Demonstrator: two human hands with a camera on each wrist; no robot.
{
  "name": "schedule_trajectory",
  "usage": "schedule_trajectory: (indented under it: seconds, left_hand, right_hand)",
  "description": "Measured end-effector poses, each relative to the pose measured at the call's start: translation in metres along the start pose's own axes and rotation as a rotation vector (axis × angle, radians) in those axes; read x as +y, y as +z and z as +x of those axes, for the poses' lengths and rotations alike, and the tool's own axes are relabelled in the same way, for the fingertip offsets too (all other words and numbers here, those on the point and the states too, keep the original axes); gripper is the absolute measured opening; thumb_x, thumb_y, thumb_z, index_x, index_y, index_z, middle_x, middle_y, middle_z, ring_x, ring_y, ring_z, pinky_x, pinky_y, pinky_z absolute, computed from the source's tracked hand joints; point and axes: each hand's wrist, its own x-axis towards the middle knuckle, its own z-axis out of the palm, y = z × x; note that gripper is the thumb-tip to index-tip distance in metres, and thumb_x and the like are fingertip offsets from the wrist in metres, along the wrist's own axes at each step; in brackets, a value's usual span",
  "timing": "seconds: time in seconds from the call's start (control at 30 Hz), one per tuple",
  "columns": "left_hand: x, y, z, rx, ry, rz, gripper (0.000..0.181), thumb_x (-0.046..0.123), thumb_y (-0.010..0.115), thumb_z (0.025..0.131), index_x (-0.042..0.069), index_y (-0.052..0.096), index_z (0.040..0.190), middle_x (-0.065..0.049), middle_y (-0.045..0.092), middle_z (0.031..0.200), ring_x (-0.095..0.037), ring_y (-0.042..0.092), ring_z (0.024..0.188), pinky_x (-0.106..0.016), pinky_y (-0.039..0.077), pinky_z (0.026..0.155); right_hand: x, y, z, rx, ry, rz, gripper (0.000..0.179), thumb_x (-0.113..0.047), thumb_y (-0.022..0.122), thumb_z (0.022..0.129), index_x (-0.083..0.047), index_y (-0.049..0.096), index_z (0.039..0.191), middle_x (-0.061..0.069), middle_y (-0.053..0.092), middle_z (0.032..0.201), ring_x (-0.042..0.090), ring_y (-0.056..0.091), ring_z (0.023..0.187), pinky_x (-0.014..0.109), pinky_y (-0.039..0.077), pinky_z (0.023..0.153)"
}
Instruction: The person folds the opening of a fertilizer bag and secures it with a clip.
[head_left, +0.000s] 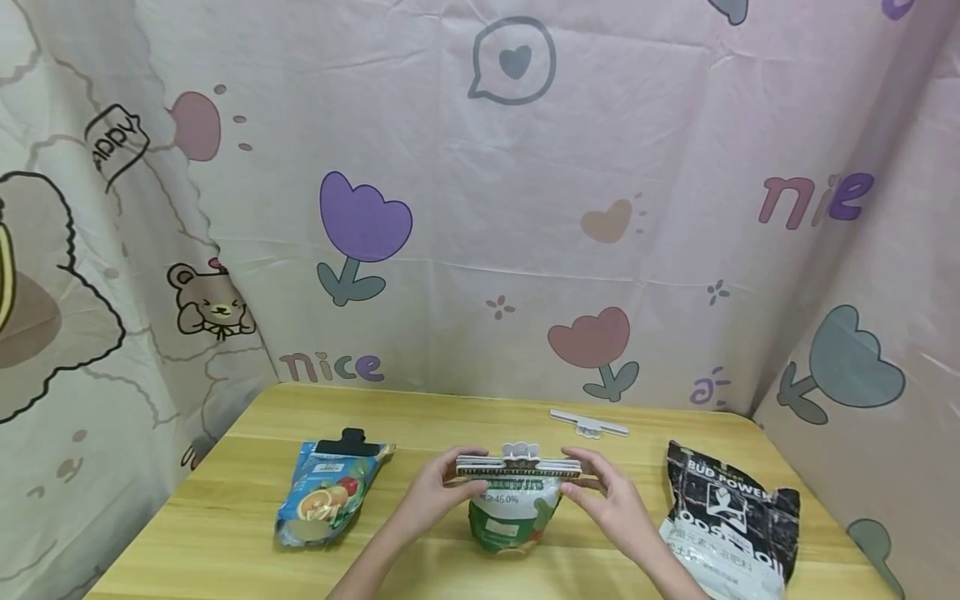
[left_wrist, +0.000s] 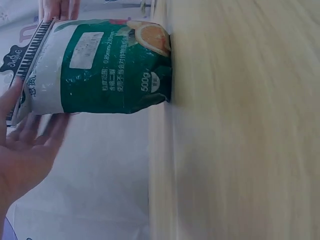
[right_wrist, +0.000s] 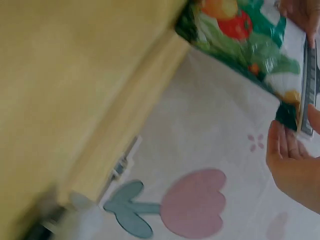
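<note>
Between the two hands a green and white bag (head_left: 504, 531), printed with vegetables and an orange slice, stands upright. A long bag clip (head_left: 517, 468) with a piano-key pattern lies across its top edge. My left hand (head_left: 438, 493) pinches the clip's left end, thumb in front and fingers behind. At the other end my right hand (head_left: 611, 500) holds the clip likewise. The left wrist view shows the bag's base at the wooden tabletop (left_wrist: 240, 125). In the right wrist view, a dark green corner of the bag (right_wrist: 287, 114) shows by the right fingers.
To the left lies a blue bag (head_left: 326, 496) with a black clip (head_left: 348, 443) on its top. A black and white bag (head_left: 727, 525) lies to the right. Behind the hands, a white clip (head_left: 588, 423) rests near the table's back edge, before a printed curtain (head_left: 465, 208).
</note>
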Motion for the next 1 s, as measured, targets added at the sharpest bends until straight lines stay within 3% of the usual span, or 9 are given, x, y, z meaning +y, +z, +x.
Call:
schedule_trajectory:
  seconds: [0.1, 0.17, 0.33, 0.43, 0.73, 0.87, 1.0]
  left_hand:
    - [-0.005, 0.001, -0.002, -0.068, -0.045, 0.045, 0.052, 0.020, 0.070, 0.083, 0.000, 0.047, 0.126, -0.012, 0.057, 0.112, -0.035, 0.051, 0.108, -0.038, 0.048, 0.083]
    - [-0.007, 0.002, -0.003, -0.115, -0.070, 0.088, 0.055, 0.021, 0.070, 0.083, 0.000, 0.044, 0.127, -0.012, 0.056, 0.113, -0.037, 0.048, 0.110, -0.041, 0.047, 0.085]
    - [-0.013, 0.008, -0.004, -0.214, -0.119, 0.213, 0.066, 0.023, 0.070, 0.083, -0.006, 0.037, 0.132, -0.018, 0.052, 0.120, -0.039, 0.048, 0.112, -0.048, 0.042, 0.090]
    - [-0.016, 0.010, -0.002, -0.243, -0.130, 0.260, 0.070, 0.022, 0.069, 0.084, -0.008, 0.031, 0.134, -0.020, 0.052, 0.122, -0.036, 0.049, 0.111, -0.049, 0.039, 0.092]
    - [-0.017, 0.008, 0.006, -0.196, -0.121, 0.249, 0.072, 0.022, 0.067, 0.085, -0.010, 0.027, 0.135, -0.024, 0.049, 0.123, -0.041, 0.045, 0.114, -0.054, 0.035, 0.094]
    - [-0.018, 0.010, 0.010, -0.120, -0.129, 0.219, 0.067, 0.022, 0.065, 0.086, -0.016, 0.028, 0.128, -0.029, 0.047, 0.117, -0.046, 0.045, 0.111, -0.055, 0.038, 0.091]
    - [-0.019, 0.014, 0.016, -0.021, -0.157, 0.208, 0.059, 0.020, 0.061, 0.089, -0.018, 0.030, 0.121, -0.030, 0.048, 0.110, -0.046, 0.047, 0.105, -0.055, 0.040, 0.088]
  right_hand:
    - [0.003, 0.003, -0.003, -0.046, 0.112, 0.130, 0.048, -0.011, 0.071, 0.081, -0.005, 0.052, 0.125, 0.013, 0.053, 0.123, 0.033, 0.049, 0.111, 0.036, 0.046, 0.087]
    - [0.005, 0.006, -0.004, -0.106, 0.175, 0.172, 0.053, -0.014, 0.069, 0.083, -0.001, 0.046, 0.129, 0.017, 0.052, 0.123, 0.035, 0.048, 0.111, 0.039, 0.045, 0.087]
    - [0.012, 0.012, -0.008, -0.284, 0.276, 0.165, 0.060, -0.025, 0.062, 0.089, 0.010, 0.036, 0.129, 0.021, 0.051, 0.120, 0.041, 0.045, 0.113, 0.046, 0.044, 0.087]
    - [0.013, 0.016, -0.008, -0.304, 0.282, 0.157, 0.060, -0.028, 0.060, 0.090, 0.013, 0.037, 0.127, 0.020, 0.051, 0.119, 0.043, 0.044, 0.113, 0.048, 0.044, 0.087]
    - [0.010, 0.029, 0.003, -0.246, 0.300, 0.214, 0.059, -0.031, 0.055, 0.093, 0.009, 0.035, 0.131, 0.023, 0.048, 0.123, 0.042, 0.043, 0.116, 0.049, 0.040, 0.091]
    - [0.012, 0.037, 0.011, -0.242, 0.344, 0.258, 0.066, -0.032, 0.053, 0.094, 0.010, 0.024, 0.137, 0.031, 0.040, 0.128, 0.044, 0.039, 0.118, 0.055, 0.035, 0.093]
    - [0.018, 0.047, 0.019, -0.238, 0.371, 0.316, 0.063, -0.021, 0.053, 0.094, 0.011, 0.020, 0.137, 0.034, 0.037, 0.126, 0.040, 0.047, 0.110, 0.054, 0.038, 0.090]
